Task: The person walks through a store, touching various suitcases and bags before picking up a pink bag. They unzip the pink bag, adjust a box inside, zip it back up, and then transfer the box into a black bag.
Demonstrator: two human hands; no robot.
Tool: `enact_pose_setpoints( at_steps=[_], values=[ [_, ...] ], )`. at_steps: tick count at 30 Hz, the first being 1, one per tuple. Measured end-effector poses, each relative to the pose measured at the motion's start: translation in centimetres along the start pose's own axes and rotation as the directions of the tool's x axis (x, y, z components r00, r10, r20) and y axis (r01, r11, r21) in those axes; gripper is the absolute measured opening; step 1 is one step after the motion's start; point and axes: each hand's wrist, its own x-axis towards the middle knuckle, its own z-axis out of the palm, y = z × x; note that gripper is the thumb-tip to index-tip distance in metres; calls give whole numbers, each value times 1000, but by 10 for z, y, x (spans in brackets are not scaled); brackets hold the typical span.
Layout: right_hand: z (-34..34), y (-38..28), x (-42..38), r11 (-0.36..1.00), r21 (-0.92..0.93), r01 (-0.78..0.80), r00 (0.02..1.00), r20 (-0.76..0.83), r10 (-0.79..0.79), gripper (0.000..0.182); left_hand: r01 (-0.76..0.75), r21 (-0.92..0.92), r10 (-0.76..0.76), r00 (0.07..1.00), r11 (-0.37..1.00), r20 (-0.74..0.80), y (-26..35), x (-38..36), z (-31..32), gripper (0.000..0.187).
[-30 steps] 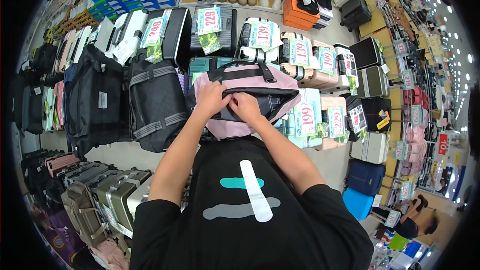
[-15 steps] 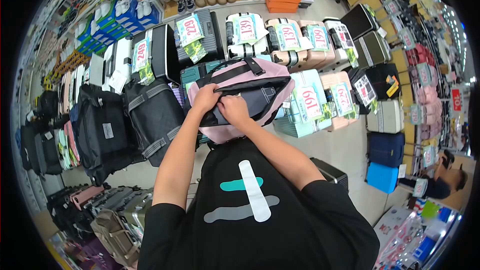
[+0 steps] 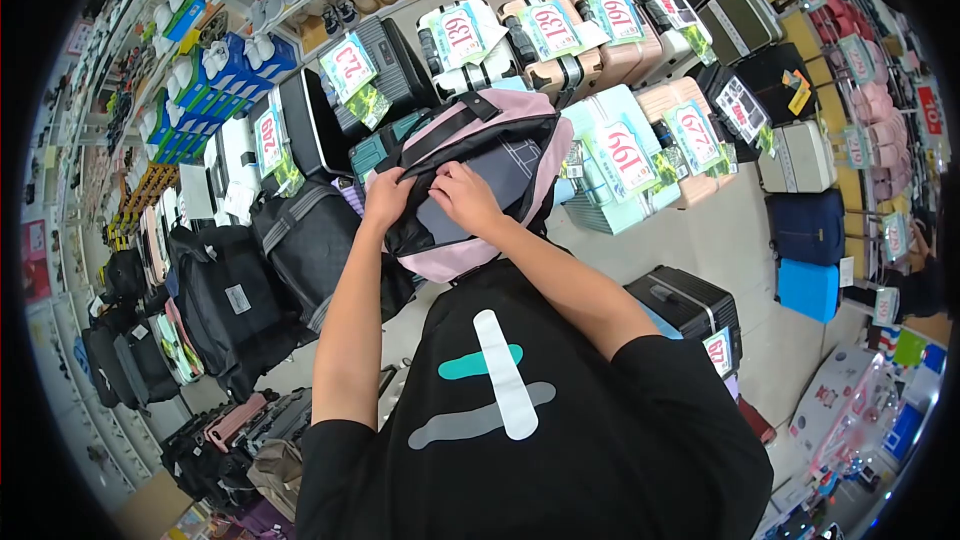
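The soft pink fabric duffel bag with black trim and black carry straps (image 3: pixel 500 155) is held up in front of the person's chest, above the shop floor and in front of the rows of suitcases, its long axis running from lower left to upper right in the head view, with the strap end tilted up and away and the rounded pink bottom nearest the body. Its dark mouth gapes along that same axis, showing a grey lining. Both hands sit at the near, lower end of the opening: the left hand (image 3: pixel 388 198) is closed over the black edge at the bag's left corner, fingers curled round the rim, while the right hand (image 3: pixel 462 197) lies just beside it, bent over the lip with the fingertips tucked into the opening (what those fingertips pinch, zip pull or bare fabric, cannot be made out). The hands are nearly touching, so most of the bag's length stretches away from the grip toward the upper right, and the right hand is the nearer one to that far, unheld stretch of the opening. Just behind the bag stands a pale turquoise hard-shell suitcase with a 199 price card (image 3: pixel 620 155), and to the left a black fabric holdall with grey webbing bands (image 3: pixel 310 240) leans among other dark luggage.
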Motion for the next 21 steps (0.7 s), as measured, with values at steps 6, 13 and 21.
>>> enact_pose_setpoints(
  at_steps=[6,13,21],
  values=[
    [5,3,-3,999,-37,-26,1000,10,27,11,-45,-130,56,996,990,75,7,-13,-6,31],
    [7,-3,2,996,25,-89,996,-24,90,13,-103,89,101,995,991,27,20,-27,-11,28],
    [6,-5,6,991,-26,-133,991,28,134,13,-367,468,449,891,804,-72,30,-34,0,14]
  ],
)
